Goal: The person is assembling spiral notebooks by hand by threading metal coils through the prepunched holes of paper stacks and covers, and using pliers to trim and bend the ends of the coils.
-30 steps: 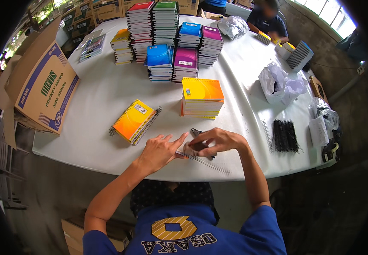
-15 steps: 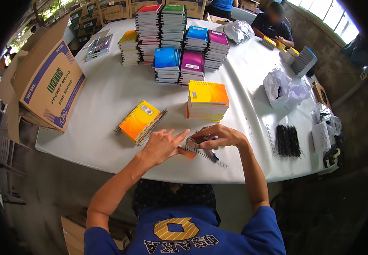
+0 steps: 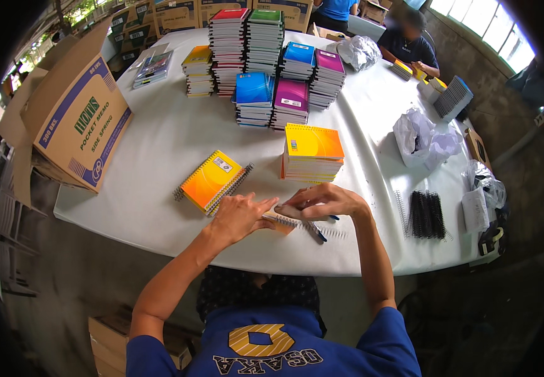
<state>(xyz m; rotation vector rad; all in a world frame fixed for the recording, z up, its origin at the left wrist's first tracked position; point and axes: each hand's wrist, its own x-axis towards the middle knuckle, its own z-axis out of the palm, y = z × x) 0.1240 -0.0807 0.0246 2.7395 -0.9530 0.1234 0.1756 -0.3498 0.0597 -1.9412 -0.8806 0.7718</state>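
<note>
Near the front edge of the table, my left hand point(image 3: 240, 213) is closed on a small notebook with an orange cover point(image 3: 282, 230), mostly hidden under the fingers. A thin metal wire coil point(image 3: 334, 232) runs along the notebook's edge and sticks out to the right, blurred. My right hand point(image 3: 327, 202) arches over it, its fingers and thumb bent at the coil; their exact contact is partly hidden. Beneath that hand lies a blue-handled tool point(image 3: 319, 235), its head covered. To the left rest yellow-orange spiral notebooks point(image 3: 211, 180) with dark coils around them.
A stack of yellow-orange notebooks point(image 3: 313, 151) stands just beyond my hands. Farther back rise stacks of blue point(image 3: 254, 91), purple, red and green notebooks. An open cardboard box point(image 3: 83, 125) is at left. Black coils point(image 3: 427, 215) and plastic bags point(image 3: 424, 138) lie right; a person sits beyond.
The view has shifted slightly, so the table things appear a little farther right. My right fingers have moved slightly over the coil, whose free end is now more blurred. My left hand keeps its hold.
</note>
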